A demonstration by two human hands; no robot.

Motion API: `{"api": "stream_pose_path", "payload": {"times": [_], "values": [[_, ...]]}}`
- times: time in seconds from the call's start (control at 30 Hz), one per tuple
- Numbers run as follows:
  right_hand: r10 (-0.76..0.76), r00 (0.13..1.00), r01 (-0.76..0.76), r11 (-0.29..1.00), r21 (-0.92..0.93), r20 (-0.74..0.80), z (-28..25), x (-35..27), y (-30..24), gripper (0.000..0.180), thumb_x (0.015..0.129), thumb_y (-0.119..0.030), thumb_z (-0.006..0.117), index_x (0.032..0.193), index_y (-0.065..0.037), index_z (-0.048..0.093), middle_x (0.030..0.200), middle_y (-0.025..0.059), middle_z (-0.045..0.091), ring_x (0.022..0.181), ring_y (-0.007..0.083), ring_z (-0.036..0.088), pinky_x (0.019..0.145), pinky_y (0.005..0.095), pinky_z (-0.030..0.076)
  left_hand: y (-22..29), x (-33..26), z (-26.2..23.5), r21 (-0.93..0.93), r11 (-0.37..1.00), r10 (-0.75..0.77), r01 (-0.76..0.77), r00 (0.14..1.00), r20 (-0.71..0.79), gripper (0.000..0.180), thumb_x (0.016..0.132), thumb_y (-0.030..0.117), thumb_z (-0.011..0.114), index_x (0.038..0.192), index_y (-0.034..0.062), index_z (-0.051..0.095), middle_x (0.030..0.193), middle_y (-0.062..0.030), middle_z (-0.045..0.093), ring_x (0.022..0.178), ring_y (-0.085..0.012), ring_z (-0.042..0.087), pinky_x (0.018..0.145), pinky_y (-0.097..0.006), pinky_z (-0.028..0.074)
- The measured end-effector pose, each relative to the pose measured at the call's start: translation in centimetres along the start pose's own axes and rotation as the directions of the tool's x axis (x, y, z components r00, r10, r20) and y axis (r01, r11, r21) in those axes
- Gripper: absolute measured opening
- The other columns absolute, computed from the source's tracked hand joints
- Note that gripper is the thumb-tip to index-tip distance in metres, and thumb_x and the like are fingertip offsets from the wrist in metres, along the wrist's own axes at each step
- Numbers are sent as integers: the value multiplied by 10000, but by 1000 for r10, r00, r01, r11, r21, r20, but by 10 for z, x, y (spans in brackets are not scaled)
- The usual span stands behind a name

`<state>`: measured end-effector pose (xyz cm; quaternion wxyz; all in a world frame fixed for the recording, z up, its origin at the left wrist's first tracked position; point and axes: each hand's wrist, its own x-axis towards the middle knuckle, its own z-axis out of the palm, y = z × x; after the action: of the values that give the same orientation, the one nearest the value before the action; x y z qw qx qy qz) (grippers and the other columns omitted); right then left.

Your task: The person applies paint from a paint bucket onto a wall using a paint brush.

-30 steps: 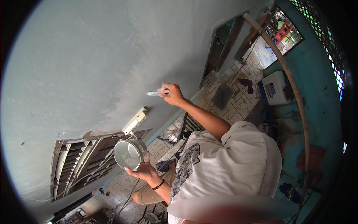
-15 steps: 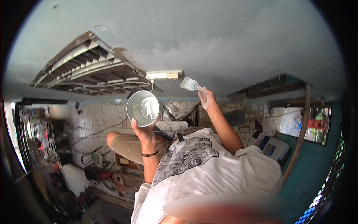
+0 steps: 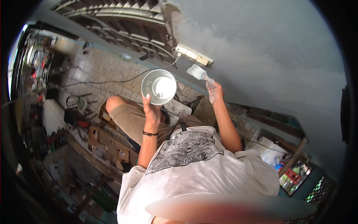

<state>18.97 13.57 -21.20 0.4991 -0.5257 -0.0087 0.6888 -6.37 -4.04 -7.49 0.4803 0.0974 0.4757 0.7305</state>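
Note:
My left hand (image 3: 152, 109) grips a round metal can (image 3: 147, 83) by its near side, the thumb up on the rim. White paint (image 3: 164, 88) shows inside the can. In my right hand (image 3: 215, 92) is a flat paintbrush (image 3: 197, 72), held by its handle. The bristles are coated white and point up and to the left, apart from the can. Pale smears mark the fingers of that hand. Beyond the brush stands the grey-blue wall (image 3: 253, 48), and a white power strip (image 3: 192, 54) is fixed on it just past the bristles.
A slatted window (image 3: 123, 26) sits in the wall at the upper left. A dark cable (image 3: 123, 80) runs from the power strip over the tiled floor (image 3: 100, 63). A chair (image 3: 79, 102) and a brown wooden piece (image 3: 106, 143) lie to the left.
The whole view has turned, so the wall and window now slant up to the right. Can and brush appear slightly higher and farther right; both hands keep their hold.

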Motion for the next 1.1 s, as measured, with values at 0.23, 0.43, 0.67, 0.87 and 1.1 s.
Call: {"api": "stream_pose_path", "payload": {"times": [0.23, 0.43, 0.67, 0.87, 1.1], "values": [[230, 955, -172, 944, -283, 188, 16, 4, 40, 297, 952, 15, 605, 1233, 107, 576, 1224, 210, 647, 1060, 333, 701, 984, 344, 579, -19, -10, -36, -120, 992, 17, -32, 992, -124, 701, 957, 414, 619, 1544, 141, 348, 1475, -104, 492, 1357, -281, 529, 1040, -525, 524], [602, 586, -225, 764, -605, 542, 52, -21, 48, 227, 985, -12, 571, 1199, 59, 601, 1030, 131, 678, 820, 212, 657, 810, 301, 538, -35, -7, -55, -40, 998, 39, -50, 971, -237, 531, 956, 444, 620, 1371, 156, 455, 1417, -82, 502, 1350, -250, 501, 1034, -559, 496], [432, 842, 78, 497, -864, 325, 55, 1, 96, 154, 879, -123, 700, 1001, -28, 697, 762, 44, 625, 613, 164, 586, 626, 318, 483, -46, -15, -84, -153, 979, 69, -131, 932, -356, 648, 978, 426, 579, 1508, 88, 422, 1419, -101, 554, 1322, -240, 545, 1095, -434, 460], [29, 886, 464, -85, -882, 464, 5, 69, 178, 383, 901, -389, 759, 909, -7, 798, 871, 170, 767, 765, 316, 724, 781, 460, 544, -71, -20, -122, -75, 972, 149, -221, 834, -532, 657, 983, 465, 545, 1430, -15, 536, 1437, -120, 599, 1318, -261, 571, 1137, -403, 403], [205, 900, 435, -420, -796, 384, -53, 119, 257, 534, 925, -540, 671, 1102, -49, 781, 1185, 291, 702, 1172, 483, 618, 1047, 540, 468, -136, -57, -159, -125, 969, 51, -214, 665, -745, 597, 955, 418, 520, 1375, -4, 565, 1358, -114, 624, 1263, -262, 590, 1103, -397, 426]]}}
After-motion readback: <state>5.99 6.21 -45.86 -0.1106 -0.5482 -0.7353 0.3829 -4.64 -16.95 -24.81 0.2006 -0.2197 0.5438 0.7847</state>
